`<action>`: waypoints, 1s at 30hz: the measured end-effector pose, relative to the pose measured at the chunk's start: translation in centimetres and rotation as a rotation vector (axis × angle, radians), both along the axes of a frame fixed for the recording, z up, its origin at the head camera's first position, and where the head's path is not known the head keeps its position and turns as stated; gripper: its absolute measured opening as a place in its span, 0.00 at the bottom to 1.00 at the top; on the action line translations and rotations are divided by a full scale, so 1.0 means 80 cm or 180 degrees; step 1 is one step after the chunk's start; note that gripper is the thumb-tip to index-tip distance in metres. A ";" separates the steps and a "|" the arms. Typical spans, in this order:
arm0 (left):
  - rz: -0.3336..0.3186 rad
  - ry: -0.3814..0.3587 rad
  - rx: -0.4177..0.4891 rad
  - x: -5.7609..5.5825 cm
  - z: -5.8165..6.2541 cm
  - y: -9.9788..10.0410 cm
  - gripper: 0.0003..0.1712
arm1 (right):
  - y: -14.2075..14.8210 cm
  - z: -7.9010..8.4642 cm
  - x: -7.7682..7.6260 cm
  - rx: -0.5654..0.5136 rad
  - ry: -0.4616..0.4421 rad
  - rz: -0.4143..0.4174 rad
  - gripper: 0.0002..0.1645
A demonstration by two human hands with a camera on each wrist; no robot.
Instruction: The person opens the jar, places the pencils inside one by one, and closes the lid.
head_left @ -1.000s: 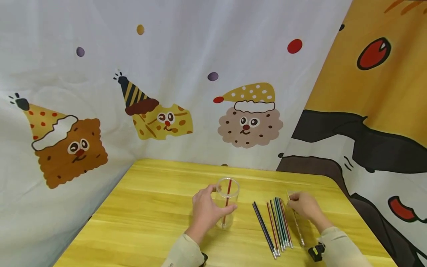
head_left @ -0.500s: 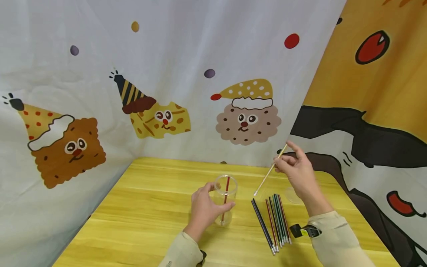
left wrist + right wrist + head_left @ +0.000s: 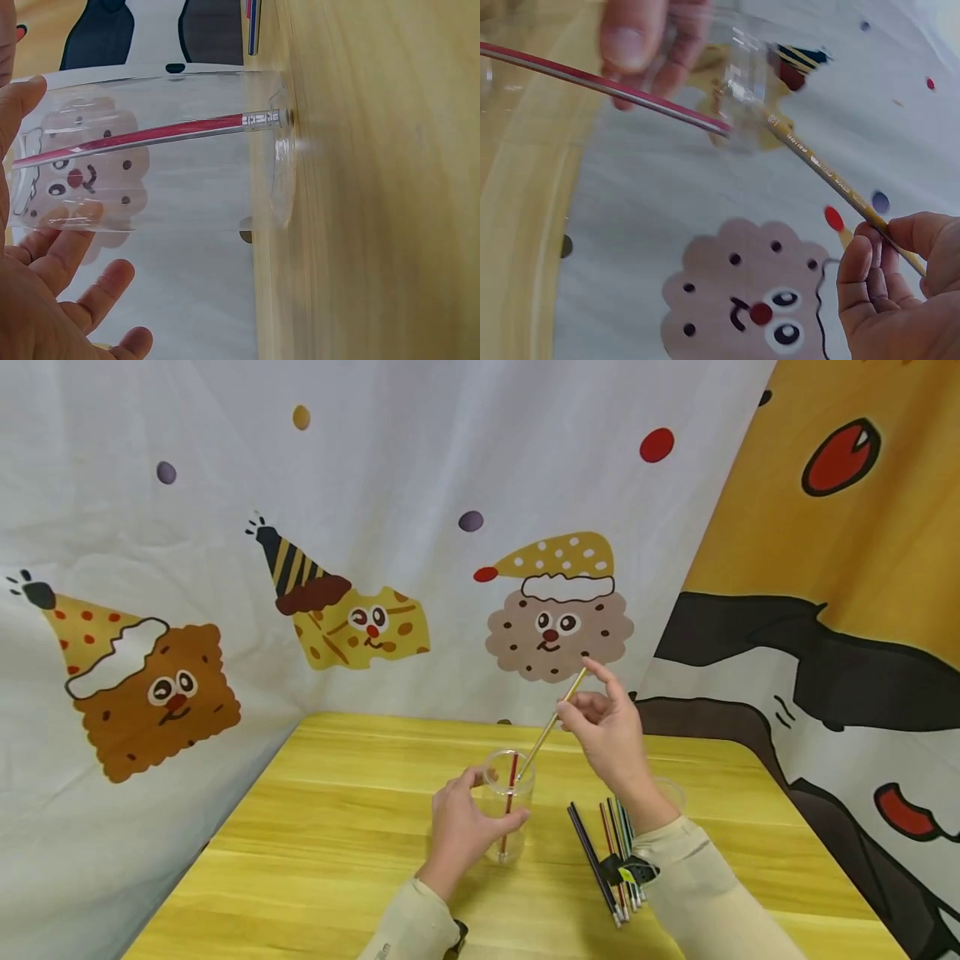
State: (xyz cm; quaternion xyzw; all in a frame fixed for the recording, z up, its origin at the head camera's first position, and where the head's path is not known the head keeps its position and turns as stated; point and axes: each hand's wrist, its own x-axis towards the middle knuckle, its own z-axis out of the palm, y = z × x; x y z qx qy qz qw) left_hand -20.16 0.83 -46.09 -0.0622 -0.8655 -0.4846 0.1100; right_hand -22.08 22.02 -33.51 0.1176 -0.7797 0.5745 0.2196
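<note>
A clear cylindrical cup (image 3: 517,814) stands upright on the table, with one red pencil (image 3: 165,135) leaning inside it, eraser end down. My left hand (image 3: 472,827) holds the cup from its left side, thumb across the front and fingers behind. Above and to the right, my right hand (image 3: 611,735) pinches a gold pencil (image 3: 825,172) between thumb and fingers, index finger up at its top end. The gold pencil slants down to the left, its eraser end right at the cup's rim.
Several dark, red and green pencils (image 3: 588,856) lie side by side on the yellow wood-grain table (image 3: 315,827), partly hidden beneath my right wrist. A clear round piece (image 3: 670,792) lies behind that wrist. A printed cartoon cloth (image 3: 390,485) hangs behind the table.
My right hand has picked the gold pencil up from the table's right side and carried it up and left to the cup. The left hand keeps holding the cup in place.
</note>
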 end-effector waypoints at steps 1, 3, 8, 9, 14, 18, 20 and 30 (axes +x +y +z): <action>-0.0004 -0.0001 0.0000 0.000 0.000 0.000 0.42 | -0.004 -0.004 0.000 0.0131 0.0052 0.0008 0.41; -0.0014 -0.0019 -0.0007 0.000 0.000 0.001 0.42 | -0.010 -0.012 0.002 0.0342 0.0113 0.0035 0.39; -0.0061 -0.0040 0.0006 0.000 -0.002 0.001 0.43 | -0.021 -0.029 0.008 0.0752 0.0158 0.0036 0.37; -0.0066 -0.0018 0.0003 0.000 -0.002 0.001 0.42 | -0.022 -0.031 0.008 0.0830 0.0168 0.0021 0.36; -0.0097 0.0104 0.0019 -0.002 -0.003 0.001 0.41 | -0.027 -0.042 0.010 0.1021 0.0175 0.0075 0.31; -0.0083 0.0108 0.0021 -0.003 -0.004 0.001 0.40 | -0.030 -0.048 0.011 0.1099 0.0163 0.0147 0.24; -0.0071 0.0106 0.0016 -0.003 -0.005 0.001 0.39 | -0.032 -0.050 0.012 0.1121 0.0159 0.0157 0.21; -0.0092 0.0250 0.0040 -0.003 -0.004 0.000 0.37 | -0.039 -0.056 0.015 0.1309 0.0162 0.0143 0.14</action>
